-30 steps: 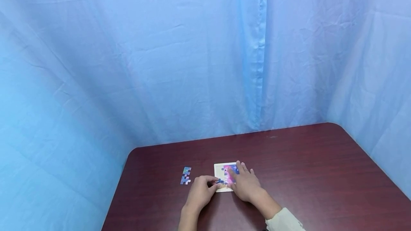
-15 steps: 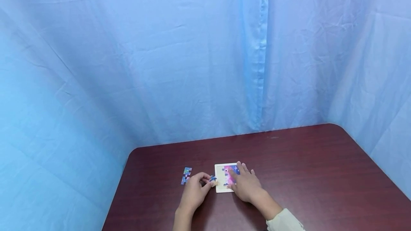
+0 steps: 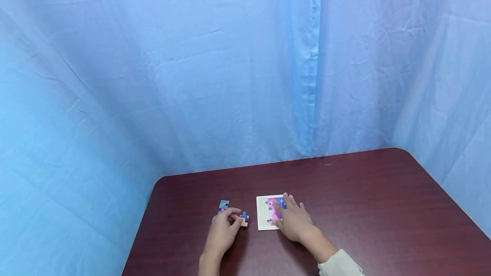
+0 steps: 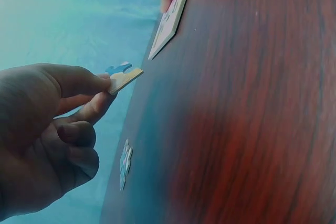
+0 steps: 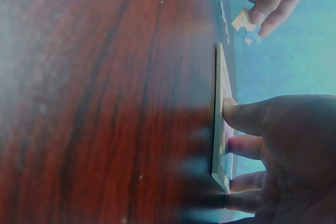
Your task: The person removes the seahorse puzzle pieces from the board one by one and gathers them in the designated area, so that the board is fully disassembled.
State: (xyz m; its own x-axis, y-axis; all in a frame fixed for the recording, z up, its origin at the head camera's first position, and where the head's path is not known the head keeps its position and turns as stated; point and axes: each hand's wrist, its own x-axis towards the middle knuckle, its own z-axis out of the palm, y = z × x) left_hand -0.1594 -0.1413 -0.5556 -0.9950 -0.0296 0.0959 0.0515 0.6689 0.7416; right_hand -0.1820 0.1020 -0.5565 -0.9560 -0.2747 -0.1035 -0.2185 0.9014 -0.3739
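Note:
Between thumb and fingertips my left hand (image 3: 221,232) pinches a blue and tan puzzle piece (image 3: 244,219), held to the left of the framed puzzle. In the left wrist view that piece (image 4: 125,78) is raised off the table. My right hand (image 3: 295,221) lies spread over the right part of the white-framed puzzle (image 3: 263,227), fingertips on it. Pink and blue pieces show in the frame beside the fingers, and its left part is bare board. The right wrist view shows the right thumb and fingers (image 5: 245,147) touching the puzzle.
Loose puzzle pieces (image 3: 224,204) lie on the dark red table (image 3: 345,191) behind the left hand, partly covered by it. Blue curtains (image 3: 230,76) hang around the back and sides of the table.
My left hand has drawn the pinched piece out of the frame's lower left corner and moved it left, toward the loose pieces. The right hand has stayed on the puzzle.

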